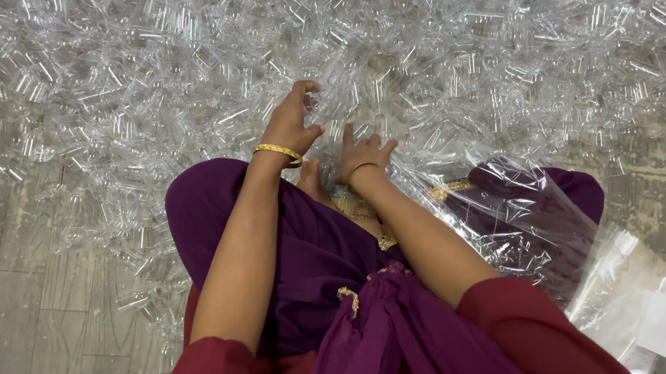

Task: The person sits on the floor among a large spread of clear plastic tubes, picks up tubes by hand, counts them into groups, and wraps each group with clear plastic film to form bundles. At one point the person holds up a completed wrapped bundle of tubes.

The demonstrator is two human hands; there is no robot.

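Observation:
A wide heap of small clear plastic containers covers the floor ahead of me. My left hand, with a gold bangle at the wrist, reaches into the heap; its fingers curl among the clear pieces, and I cannot tell whether it grips one. My right hand, wearing a thin bangle, rests with fingers spread on the pieces close beside the left hand. My purple garment and a bare foot lie just below both hands.
A clear plastic bag lies over my right knee, with more folded clear bags on the floor at the right. Grey wooden floor shows at the lower left.

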